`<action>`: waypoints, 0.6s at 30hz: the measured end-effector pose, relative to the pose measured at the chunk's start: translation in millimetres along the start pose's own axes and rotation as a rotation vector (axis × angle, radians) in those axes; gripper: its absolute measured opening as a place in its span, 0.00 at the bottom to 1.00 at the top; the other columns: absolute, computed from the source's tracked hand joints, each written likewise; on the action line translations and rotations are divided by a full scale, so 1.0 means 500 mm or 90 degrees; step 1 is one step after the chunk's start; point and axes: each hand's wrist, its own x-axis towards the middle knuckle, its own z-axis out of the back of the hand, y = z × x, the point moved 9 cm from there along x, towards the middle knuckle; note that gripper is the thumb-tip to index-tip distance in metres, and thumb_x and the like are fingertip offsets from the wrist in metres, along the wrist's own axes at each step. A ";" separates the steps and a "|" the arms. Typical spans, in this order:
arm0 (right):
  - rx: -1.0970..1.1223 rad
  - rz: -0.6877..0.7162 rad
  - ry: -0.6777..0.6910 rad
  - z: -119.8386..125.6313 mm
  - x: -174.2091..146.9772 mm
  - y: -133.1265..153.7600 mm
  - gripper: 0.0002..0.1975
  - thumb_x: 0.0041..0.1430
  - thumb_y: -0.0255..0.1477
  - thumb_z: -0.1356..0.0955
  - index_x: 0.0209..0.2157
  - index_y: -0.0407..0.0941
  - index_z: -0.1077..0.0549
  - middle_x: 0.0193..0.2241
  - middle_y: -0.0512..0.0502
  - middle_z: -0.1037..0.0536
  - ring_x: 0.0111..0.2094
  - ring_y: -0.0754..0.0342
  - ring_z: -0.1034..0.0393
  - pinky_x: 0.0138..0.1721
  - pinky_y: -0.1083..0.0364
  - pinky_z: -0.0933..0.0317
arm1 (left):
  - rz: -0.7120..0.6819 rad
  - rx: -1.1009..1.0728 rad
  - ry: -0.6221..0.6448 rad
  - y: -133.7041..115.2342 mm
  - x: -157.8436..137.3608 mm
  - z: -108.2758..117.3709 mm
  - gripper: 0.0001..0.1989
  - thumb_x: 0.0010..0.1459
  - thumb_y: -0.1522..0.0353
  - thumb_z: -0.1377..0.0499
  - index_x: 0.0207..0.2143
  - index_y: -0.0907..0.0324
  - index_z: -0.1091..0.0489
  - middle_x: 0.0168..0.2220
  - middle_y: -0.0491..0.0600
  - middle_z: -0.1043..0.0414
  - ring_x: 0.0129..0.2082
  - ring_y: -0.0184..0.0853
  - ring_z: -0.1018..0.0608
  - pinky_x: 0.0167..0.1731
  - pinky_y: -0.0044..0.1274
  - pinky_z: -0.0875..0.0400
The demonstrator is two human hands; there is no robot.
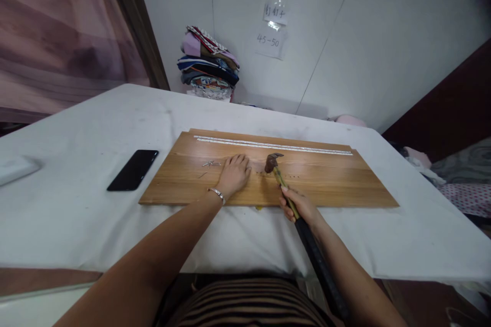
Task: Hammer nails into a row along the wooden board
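Wood-grained, honey-brown rectangular board [333, 179], smooth and slightly glossy, lying flat on a table covered in creased white cloth [92, 133]. Two narrow white strips with fine markings [273, 145] run parallel along its far side. Thin silvery metal nails [211, 164] form a loose pile left of centre, one lying just apart; a row of small dark points [293, 177] crosses the middle, too small to identify as nails or holes. Right hand [301, 205]: fingers wrapped around the yellowish shaft of a claw hammer [307, 235] with a rust-brown metal head and black grip; the shaft slants up and leftward, the head over the board's centre, contact with the surface uncertain. Left hand [235, 173]: palm down at the board, fingers close together and extended forward, just right of the nails; whether anything lies beneath cannot be told. A silvery metal bracelet [217, 195] encircles the left wrist. Left of the board: a black, glossy, rectangular phone [133, 170]. On the white panelled wall, an upper paper sheet [275, 12] bears handwritten characters; a lower sheet [269, 42] reads "45-50".
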 end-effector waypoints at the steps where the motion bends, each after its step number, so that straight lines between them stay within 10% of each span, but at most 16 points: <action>1: 0.004 0.001 -0.001 -0.001 0.001 0.001 0.26 0.46 0.50 0.23 0.36 0.47 0.31 0.18 0.60 0.32 0.11 0.64 0.46 0.10 0.61 0.52 | 0.002 0.000 -0.003 0.000 0.000 0.001 0.20 0.71 0.65 0.51 0.59 0.58 0.29 0.65 0.58 0.30 0.66 0.46 0.31 0.65 0.40 0.39; 18: 0.002 0.005 -0.012 -0.006 -0.008 0.004 0.27 0.45 0.51 0.23 0.35 0.48 0.34 0.18 0.61 0.33 0.11 0.64 0.46 0.09 0.62 0.52 | 0.006 -0.003 -0.005 -0.002 0.000 0.000 0.19 0.70 0.65 0.50 0.59 0.56 0.28 0.66 0.57 0.30 0.67 0.47 0.32 0.65 0.41 0.39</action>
